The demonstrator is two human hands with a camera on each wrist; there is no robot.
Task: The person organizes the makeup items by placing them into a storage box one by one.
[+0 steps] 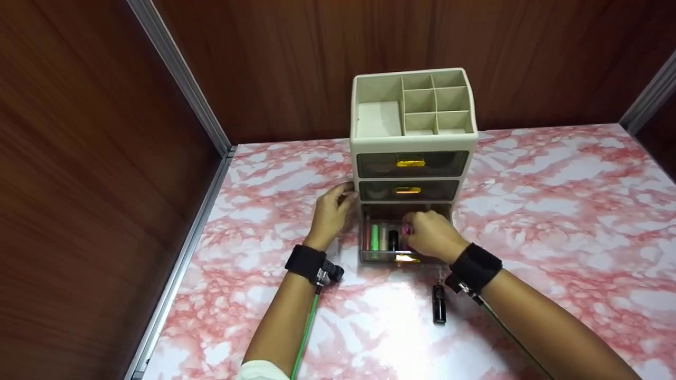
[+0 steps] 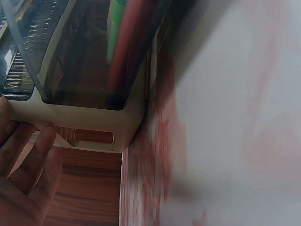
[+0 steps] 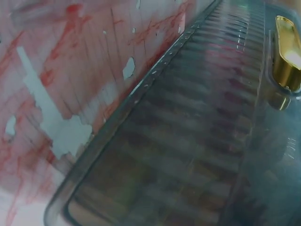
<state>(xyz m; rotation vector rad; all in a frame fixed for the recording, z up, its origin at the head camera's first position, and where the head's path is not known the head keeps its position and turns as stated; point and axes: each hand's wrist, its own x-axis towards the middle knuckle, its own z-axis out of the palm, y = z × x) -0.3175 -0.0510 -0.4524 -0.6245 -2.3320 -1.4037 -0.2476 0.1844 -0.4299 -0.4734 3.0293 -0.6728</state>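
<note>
R hand reaching into pulled-out bottom drawer of cream plastic organiser w/ smoky see-through drawer fronts; grip closed on small pink tube, pinched at fingertips just above drawer contents. Beside it in drawer, lying side by side: green tube, pale tube, black tube. Gold handle on drawer front, near R wrist; same handle seen close up in R wrist view, w/ ribbed smoky front panel filling most of frame.

L hand set against organiser's left side, level w/ middle drawer; fingers lightly bent on the cream wall, grasping nothing, grip released. L wrist view: fingers touching cream base edge, green + dark-red tubes visible through drawer wall.

Upper two drawers closed, each w/ gold handle. Top tray divided into compartments, open to view.

Black wrist straps on both arms; green cable along L forearm. Small black oblong item on pink-and-white marbled tabletop, near R wrist, apart from organiser. Dark wood-look panels behind and at left.
</note>
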